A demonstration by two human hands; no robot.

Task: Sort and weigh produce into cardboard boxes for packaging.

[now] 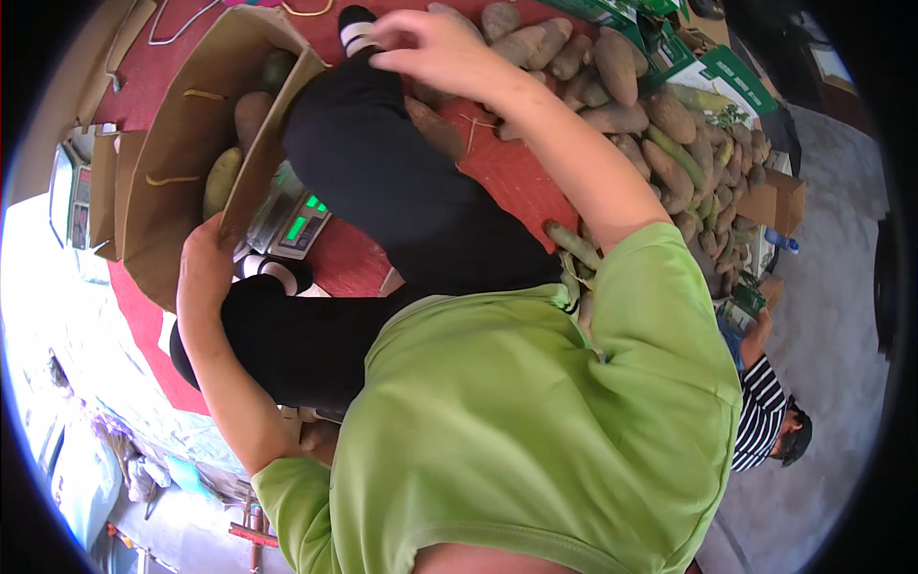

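At the left, my left hand (203, 263) is closed on the near rim of an open cardboard box (158, 215). Yellow cord loops hang on the box's inner wall. Inside lie a brown oblong tuber (252, 117), a yellowish-green one (223, 182) and a dark green rounded one (277, 69). Under the box's right side shows a digital scale (298, 230) with a green lit display. Over my dark-trousered leg, my right hand (435, 50) reaches forward with thumb and fingers apart, holding nothing that I can see. It is near the far edge of a tuber pile.
A big pile of oblong brown and greenish tubers (669, 120) spreads over red sheeting (512, 172) at the right. Green printed cartons (722, 77) stand behind it. Another scale (75, 196) sits at the far left. A person in a striped shirt (760, 411) is at the right.
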